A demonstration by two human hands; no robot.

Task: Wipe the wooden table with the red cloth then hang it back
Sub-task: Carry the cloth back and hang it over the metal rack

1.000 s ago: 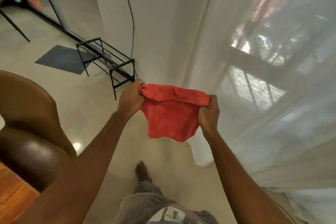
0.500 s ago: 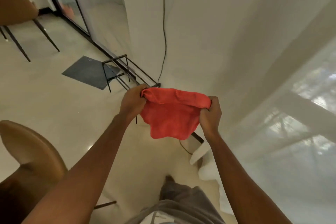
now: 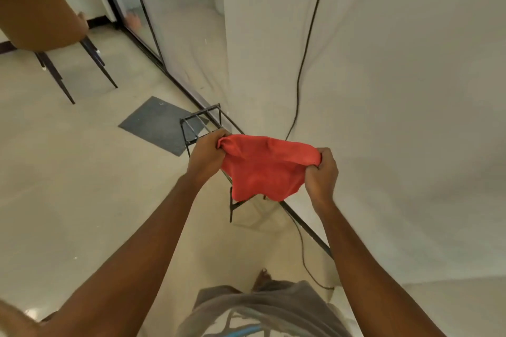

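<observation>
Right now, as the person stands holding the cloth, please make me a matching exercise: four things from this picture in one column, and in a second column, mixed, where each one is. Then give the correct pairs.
Things
1. red cloth
2. grey mat
3. brown chair
4. black cable

Places
A. runs down the white wall
B. lies as a flat rectangle on the floor
C. gripped between the left hand and the right hand
D. stands on thin dark legs at the top left of the view

Pairs: 1-C, 2-B, 3-D, 4-A.
</observation>
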